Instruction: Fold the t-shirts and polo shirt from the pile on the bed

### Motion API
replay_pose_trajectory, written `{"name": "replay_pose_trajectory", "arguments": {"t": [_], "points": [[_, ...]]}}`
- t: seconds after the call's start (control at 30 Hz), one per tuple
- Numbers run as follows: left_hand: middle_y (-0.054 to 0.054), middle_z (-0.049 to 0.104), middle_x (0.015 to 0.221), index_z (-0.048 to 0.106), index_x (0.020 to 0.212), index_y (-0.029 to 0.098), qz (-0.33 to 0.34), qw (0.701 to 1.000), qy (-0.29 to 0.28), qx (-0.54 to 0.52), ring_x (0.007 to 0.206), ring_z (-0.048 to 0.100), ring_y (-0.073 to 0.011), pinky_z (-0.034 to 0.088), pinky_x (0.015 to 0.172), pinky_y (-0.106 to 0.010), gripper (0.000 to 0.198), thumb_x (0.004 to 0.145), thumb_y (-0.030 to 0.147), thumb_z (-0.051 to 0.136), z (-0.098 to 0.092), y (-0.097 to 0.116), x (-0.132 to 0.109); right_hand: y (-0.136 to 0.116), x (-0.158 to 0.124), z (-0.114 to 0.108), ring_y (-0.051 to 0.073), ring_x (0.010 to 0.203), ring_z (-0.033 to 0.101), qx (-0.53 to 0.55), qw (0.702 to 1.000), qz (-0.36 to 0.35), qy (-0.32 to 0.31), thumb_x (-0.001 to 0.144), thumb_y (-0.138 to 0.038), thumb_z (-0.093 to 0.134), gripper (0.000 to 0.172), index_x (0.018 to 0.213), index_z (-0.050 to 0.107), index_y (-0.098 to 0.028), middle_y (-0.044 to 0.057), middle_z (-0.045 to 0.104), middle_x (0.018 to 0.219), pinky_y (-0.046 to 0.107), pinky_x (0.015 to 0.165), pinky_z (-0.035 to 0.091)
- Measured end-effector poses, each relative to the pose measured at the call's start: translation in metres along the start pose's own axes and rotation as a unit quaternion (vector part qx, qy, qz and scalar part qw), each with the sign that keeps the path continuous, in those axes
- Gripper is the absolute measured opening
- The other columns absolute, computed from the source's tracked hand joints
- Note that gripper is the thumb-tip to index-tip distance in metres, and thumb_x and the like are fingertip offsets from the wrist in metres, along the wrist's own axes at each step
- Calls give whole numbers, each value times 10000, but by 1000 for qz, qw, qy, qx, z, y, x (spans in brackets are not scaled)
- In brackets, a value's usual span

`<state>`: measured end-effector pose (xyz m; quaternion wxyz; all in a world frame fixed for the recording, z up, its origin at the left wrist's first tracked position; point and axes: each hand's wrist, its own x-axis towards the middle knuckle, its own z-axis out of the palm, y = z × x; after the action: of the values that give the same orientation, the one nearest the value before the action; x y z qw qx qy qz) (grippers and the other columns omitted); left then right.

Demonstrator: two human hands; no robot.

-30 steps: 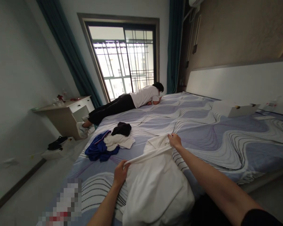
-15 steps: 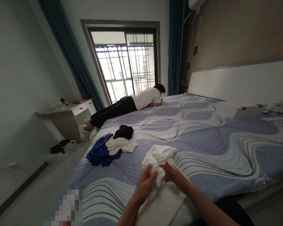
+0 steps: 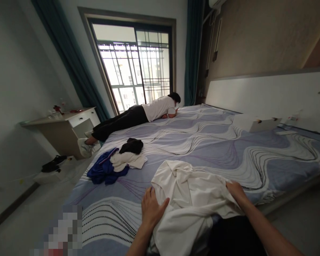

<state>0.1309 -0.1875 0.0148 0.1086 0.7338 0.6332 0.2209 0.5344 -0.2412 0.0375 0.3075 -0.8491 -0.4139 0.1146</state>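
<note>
A crumpled white shirt [image 3: 188, 192] is spread across the near edge of the bed, its lower part hanging toward my lap. My left hand [image 3: 153, 208] lies against the shirt's left edge, thumb apart and fingers stretched. At the shirt's right edge, my right hand [image 3: 236, 193] has its fingers closed on the fabric, with the fingertips partly hidden. Farther left on the bed is a loose pile: a blue garment [image 3: 106, 169], a cream-white garment [image 3: 128, 161] and a black garment [image 3: 132, 146].
Patterned bedding [image 3: 202, 142] covers the bed. Another person [image 3: 157, 109] lies face down across its far side. A white box [image 3: 252, 123] sits near the headboard [image 3: 258, 89]. A small desk [image 3: 66, 122] stands at the left, with black shoes [image 3: 53, 163] on a box below.
The white shirt has gone from bunched between my hands to spread wider. My right hand has moved right with its edge; my left has moved slightly left and opened. The view has shifted right.
</note>
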Motion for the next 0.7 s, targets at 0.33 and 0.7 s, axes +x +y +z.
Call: {"name": "replay_pose_trajectory", "arguments": {"t": [0.33, 0.7], "points": [[-181, 663, 1196, 674, 983, 136, -38, 987, -9, -159, 1196, 571, -319, 404, 1047, -455, 308, 795, 287, 483, -16, 7, -44, -25, -48, 40, 345, 960, 648, -213, 976, -39, -20, 844, -121, 389, 503, 1331, 506, -72, 256, 640, 1124, 441, 795, 462], [-146, 674, 1242, 621, 1219, 160, -112, 810, -147, -557, 1174, 604, -326, 460, 1021, -421, 672, 651, 491, 765, -27, 17, -86, -197, -81, 118, 299, 1509, -29, -123, 786, -564, -223, 667, -111, 559, 993, 1573, 165, -211, 79, 149, 1646, 566, 1186, 60]]}}
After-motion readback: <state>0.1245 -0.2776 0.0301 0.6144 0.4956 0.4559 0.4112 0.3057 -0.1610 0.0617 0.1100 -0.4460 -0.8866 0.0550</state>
